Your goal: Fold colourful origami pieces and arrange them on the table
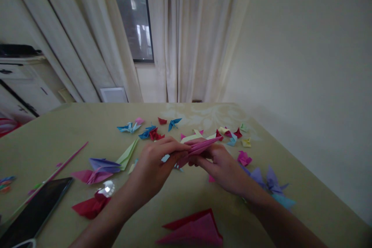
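In the head view, a long, narrow pink folded paper piece, creased to a sharp point, is held just above the smooth olive-green table. The left hand pinches its near end, fingers curled over the top. The right hand grips the other end from below, wrist angled inward. Small folded paper figures of blue, red and yellow lie scattered beyond; a dark phone lies flat at left.

One left hand and one right hand are sharing one pink fold mid-frame. One phone and one stick are lying lower left. Some twenty paper figures are lying scattered.
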Demonstrator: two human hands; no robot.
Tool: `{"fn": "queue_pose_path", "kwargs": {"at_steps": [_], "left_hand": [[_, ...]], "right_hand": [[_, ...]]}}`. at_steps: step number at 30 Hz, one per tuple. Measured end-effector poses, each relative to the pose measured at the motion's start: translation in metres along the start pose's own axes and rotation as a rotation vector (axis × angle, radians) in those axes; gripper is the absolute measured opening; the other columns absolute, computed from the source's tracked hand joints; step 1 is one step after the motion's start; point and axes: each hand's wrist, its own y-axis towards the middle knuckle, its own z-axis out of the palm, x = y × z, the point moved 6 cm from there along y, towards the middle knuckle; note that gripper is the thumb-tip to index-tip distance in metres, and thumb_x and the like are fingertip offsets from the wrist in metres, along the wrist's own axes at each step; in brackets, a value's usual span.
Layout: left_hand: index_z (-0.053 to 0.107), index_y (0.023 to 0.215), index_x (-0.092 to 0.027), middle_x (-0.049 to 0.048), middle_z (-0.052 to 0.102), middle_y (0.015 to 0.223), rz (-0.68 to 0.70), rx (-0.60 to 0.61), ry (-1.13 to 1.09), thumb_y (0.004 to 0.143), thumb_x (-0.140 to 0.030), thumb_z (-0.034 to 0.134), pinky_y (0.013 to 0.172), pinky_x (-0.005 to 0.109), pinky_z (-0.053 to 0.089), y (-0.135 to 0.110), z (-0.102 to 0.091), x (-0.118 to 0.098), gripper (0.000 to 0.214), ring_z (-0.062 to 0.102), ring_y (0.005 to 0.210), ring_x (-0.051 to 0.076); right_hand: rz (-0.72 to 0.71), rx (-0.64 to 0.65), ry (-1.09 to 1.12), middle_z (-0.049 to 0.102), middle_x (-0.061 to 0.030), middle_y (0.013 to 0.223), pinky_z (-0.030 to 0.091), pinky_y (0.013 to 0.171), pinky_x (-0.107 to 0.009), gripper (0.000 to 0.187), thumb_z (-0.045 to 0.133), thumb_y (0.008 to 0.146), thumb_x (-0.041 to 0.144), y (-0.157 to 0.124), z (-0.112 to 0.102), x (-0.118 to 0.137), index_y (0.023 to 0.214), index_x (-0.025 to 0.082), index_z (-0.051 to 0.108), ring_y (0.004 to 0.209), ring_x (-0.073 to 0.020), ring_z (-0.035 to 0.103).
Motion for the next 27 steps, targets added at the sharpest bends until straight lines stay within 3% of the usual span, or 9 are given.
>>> {"fn": "queue_pose_path", "kwargs": {"at_steps": [6, 19, 27], "left_hand": [[0.082, 0.112, -0.026, 0.0011, 0.079, 0.092, 0.02, 0.068, 0.046, 0.1, -0.013, 0.067, 0.073, 0.025, 0.054, -0.0011, 0.0013, -0.0005, 0.023, 0.074, 0.082, 0.016], [0.082, 0.115, -0.028, -0.001, 0.079, 0.096, 0.057, 0.084, 0.077, 0.099, -0.011, 0.068, 0.076, 0.022, 0.053, -0.0008, -0.0031, -0.0003, 0.027, 0.073, 0.085, 0.014], [0.079, 0.122, -0.027, 0.001, 0.079, 0.104, 0.074, 0.109, 0.131, 0.103, -0.013, 0.065, 0.079, 0.025, 0.054, -0.0044, -0.0015, -0.0076, 0.028, 0.074, 0.091, 0.016]], "right_hand": [[-0.002, -0.03, -0.009, 0.078, -0.0062, 0.116, 0.06, 0.082, -0.034, 0.033, 0.063, 0.099, 0.018, 0.0011, -0.0018, -0.0029, 0.127, 0.026, 0.076, 0.091, -0.0195, 0.073], [0.003, -0.052, -0.002, 0.078, -0.0067, 0.118, 0.061, 0.085, -0.036, 0.028, 0.065, 0.1, 0.023, -0.0009, -0.0039, -0.003, 0.124, 0.027, 0.078, 0.093, -0.0205, 0.074], [0.024, -0.04, 0.014, 0.076, -0.0076, 0.125, 0.061, 0.092, -0.039, 0.028, 0.066, 0.102, 0.028, -0.0021, -0.0032, -0.0035, 0.127, 0.028, 0.077, 0.107, -0.024, 0.073]]}}
